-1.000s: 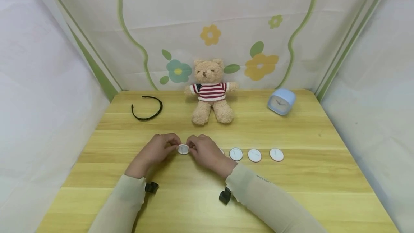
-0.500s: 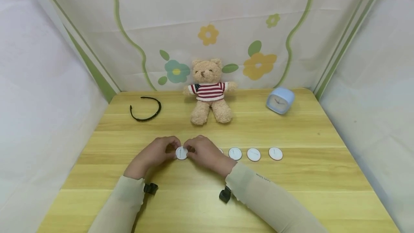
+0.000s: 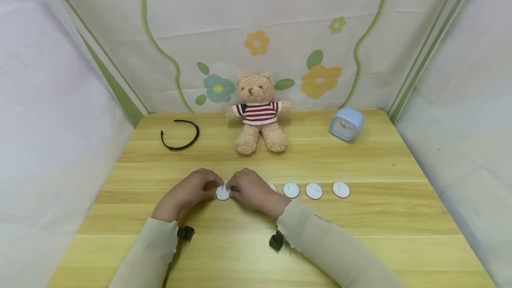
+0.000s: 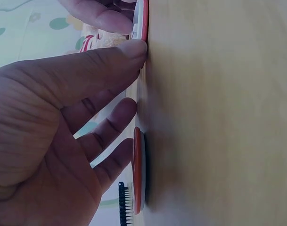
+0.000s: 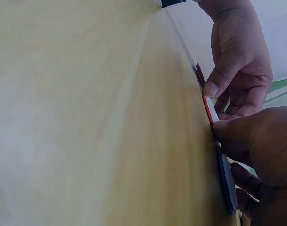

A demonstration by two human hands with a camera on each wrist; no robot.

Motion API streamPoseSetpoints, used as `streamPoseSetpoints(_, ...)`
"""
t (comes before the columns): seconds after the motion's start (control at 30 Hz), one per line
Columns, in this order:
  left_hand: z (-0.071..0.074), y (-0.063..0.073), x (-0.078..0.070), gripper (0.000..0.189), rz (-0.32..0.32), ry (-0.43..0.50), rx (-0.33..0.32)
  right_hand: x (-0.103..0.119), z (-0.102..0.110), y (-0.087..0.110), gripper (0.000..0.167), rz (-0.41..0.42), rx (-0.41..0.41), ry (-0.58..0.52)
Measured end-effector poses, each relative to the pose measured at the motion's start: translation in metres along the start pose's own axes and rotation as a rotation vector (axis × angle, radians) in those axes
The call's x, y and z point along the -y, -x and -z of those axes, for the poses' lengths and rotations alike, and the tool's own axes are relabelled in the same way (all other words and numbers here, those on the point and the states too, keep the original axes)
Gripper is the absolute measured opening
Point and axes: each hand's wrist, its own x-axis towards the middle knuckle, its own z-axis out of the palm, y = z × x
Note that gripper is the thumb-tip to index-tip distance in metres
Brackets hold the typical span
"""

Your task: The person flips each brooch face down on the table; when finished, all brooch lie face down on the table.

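Note:
In the head view a small round disc [image 3: 223, 193] with a white face and a short line on it lies between both hands, close to the tabletop. My left hand [image 3: 197, 189] pinches its left edge with thumb and forefinger. From the other side my right hand [image 3: 251, 190] pinches the right edge. The right wrist view shows a red rim on the held disc [image 5: 209, 109]. Under my left hand's other fingers sits an orange-red disc [image 4: 139, 169], hidden from the head view. A dark blue disc [image 5: 226, 182] lies below my right hand's other fingers.
To the right, several more white discs [image 3: 290, 190] lie in a row on the wooden table [image 3: 256, 252]. Behind them stand a teddy bear [image 3: 261, 114] in a striped shirt, a black headband [image 3: 198, 133] at left and a blue clock [image 3: 347, 124] at right.
The held disc has come down slightly toward the near side and gone from tilted to flatter. Both hands moved with it, a little to the left.

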Motion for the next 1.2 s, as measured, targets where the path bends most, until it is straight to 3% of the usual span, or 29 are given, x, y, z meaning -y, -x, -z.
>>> streamPoseSetpoints(0.27, 0.003, 0.005, 0.003, 0.033, 0.016, -0.001, -0.009, 0.001, 0.001, 0.000, 0.019, -0.004, 0.003, -0.001)
streamPoseSetpoints(0.43, 0.012, 0.022, 0.017, 0.060, 0.039, 0.047, -0.040, 0.000, -0.001, -0.001, 0.018, 0.002, -0.001, 0.004)
streamPoseSetpoints(0.57, 0.020, 0.039, 0.031, 0.070, 0.059, 0.044, -0.058, 0.000, -0.001, 0.000, 0.019, -0.012, 0.008, 0.004)
streamPoseSetpoints(0.8, 0.025, 0.058, 0.046, 0.054, 0.108, 0.000, -0.089, 0.000, -0.001, 0.001, 0.022, -0.040, 0.017, -0.012)
streamPoseSetpoints(1.2, 0.022, 0.053, 0.045, 0.038, 0.075, -0.024, -0.117, 0.013, -0.001, -0.010, 0.027, -0.061, 0.019, -0.024)
